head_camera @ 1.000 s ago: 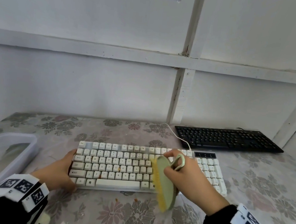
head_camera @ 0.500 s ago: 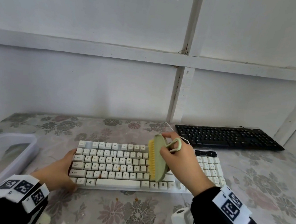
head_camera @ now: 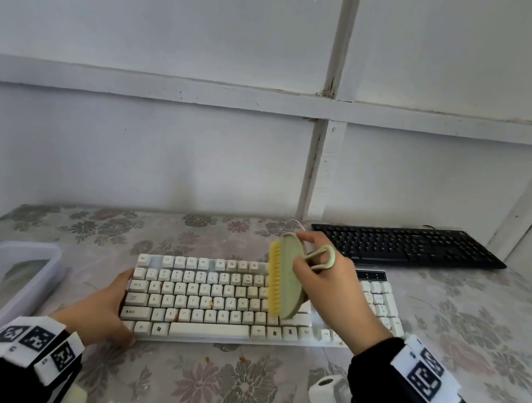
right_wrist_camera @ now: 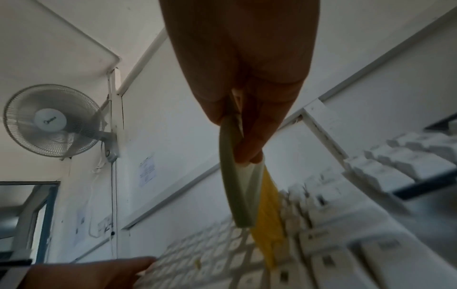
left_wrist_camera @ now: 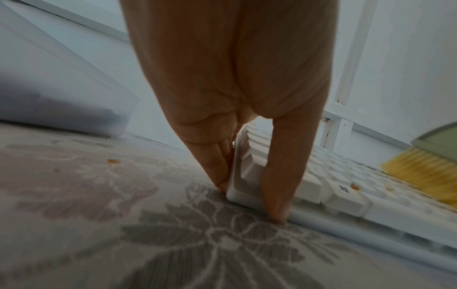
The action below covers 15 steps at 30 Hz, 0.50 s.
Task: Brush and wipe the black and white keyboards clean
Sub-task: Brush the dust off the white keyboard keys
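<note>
Head view, left to right: a clear plastic tub (head_camera: 4,275) sits at the left edge of the frame on a floral-covered table (head_camera: 238,392). Next to it, lower left, the left hand (head_camera: 102,309) grips the left end of the white keyboard (head_camera: 207,306), which lies across the lower centre of the frame; the left wrist view shows the thumb (left_wrist_camera: 284,176) pressed against the keyboard's near edge and the fingers (left_wrist_camera: 217,166) against its left side, tips down on the table, so the hand clamps the corner. Small orange crumbs lie on the keys (left_wrist_camera: 355,186) and on the table (left_wrist_camera: 113,161). At centre, the right hand (head_camera: 325,283) is closed around the loop handle of a green brush (head_camera: 289,279) with yellow bristles (head_camera: 274,281). The brush stands on edge over the right-hand letter keys, bristles facing left in the frame, its lower end low against the keys; whether the bristles touch them cannot be told. A white cable (head_camera: 298,222) leads from behind the hand toward the wall. In the right half of the frame, above the white one, the black keyboard (head_camera: 407,245) lies near the wall, apart from both hands. In the right wrist view a wall fan (right_wrist_camera: 53,121) hangs at the upper left.
</note>
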### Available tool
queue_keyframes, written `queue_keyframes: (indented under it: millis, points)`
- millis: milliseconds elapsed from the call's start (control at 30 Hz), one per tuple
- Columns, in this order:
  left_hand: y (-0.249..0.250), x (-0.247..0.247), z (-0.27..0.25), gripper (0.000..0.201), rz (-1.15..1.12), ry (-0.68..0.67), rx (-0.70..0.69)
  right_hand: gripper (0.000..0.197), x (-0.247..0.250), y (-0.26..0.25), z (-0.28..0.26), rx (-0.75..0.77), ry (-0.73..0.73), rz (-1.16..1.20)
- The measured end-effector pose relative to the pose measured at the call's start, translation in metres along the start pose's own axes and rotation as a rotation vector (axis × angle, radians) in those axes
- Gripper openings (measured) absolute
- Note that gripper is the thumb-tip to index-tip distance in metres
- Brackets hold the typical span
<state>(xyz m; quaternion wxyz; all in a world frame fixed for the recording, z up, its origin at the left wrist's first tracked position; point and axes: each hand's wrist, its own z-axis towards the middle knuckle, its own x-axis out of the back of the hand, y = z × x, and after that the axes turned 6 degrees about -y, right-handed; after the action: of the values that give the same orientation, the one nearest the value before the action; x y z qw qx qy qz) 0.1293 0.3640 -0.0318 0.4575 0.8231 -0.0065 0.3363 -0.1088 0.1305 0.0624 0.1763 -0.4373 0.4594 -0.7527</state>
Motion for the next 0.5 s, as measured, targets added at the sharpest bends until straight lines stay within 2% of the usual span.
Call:
queue_keyframes:
  millis: [200,333,400,500]
  points:
    - [0.001,0.000,0.002,0.117,-0.021,-0.014,0.000,0.028,-0.020,0.017,-0.012,-0.019,-0.144,-0.069]
    - [0.001,-0.001,0.002,0.119,-0.026,-0.012,-0.018,0.023,-0.012,0.014,-0.022,-0.082,-0.240,-0.052]
    - [0.001,-0.001,0.001,0.118,-0.040,-0.009,-0.018,0.021,-0.005,0.008,-0.019,-0.114,-0.215,-0.008]
    - [0.001,-0.001,0.002,0.118,-0.026,-0.011,-0.003,0.022,0.000,0.001,-0.008,-0.075,-0.081,0.014]
